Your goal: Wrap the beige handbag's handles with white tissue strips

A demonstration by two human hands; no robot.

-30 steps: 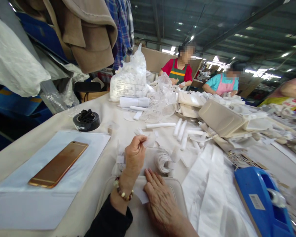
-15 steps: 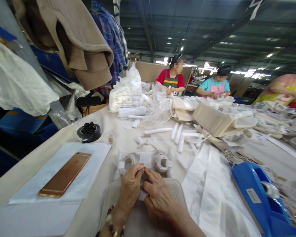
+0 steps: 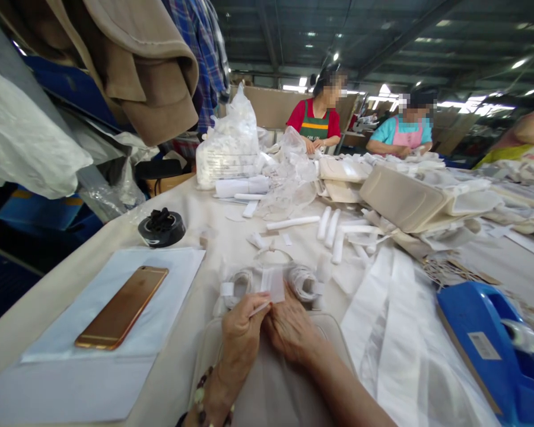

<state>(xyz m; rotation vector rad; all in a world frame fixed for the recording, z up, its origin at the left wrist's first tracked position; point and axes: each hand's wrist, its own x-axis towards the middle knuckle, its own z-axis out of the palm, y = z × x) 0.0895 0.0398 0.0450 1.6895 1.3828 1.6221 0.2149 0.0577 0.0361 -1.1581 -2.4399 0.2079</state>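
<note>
My left hand (image 3: 241,333) pinches a small white paper label (image 3: 275,286) between thumb and fingers. It hovers just over the top edge of a beige bag (image 3: 271,385) lying in front of me. My right hand (image 3: 293,329) is pressed against the left one, fingers curled at the bag's top edge; what its fingertips hold is hidden. Just beyond the hands lie two coiled white cords (image 3: 303,281) with paper bands.
A gold phone (image 3: 123,306) rests on white paper (image 3: 169,279) at the left, a black tape roll (image 3: 161,228) behind it. A blue tape dispenser (image 3: 493,344) sits at the right. White strips, rolls and beige bags cover the table (image 3: 191,207). Three other people work at the far side.
My left hand came down from holding the label in the air to the bag's top edge. My right hand went from lying flat on the bag to curling up against the left.
</note>
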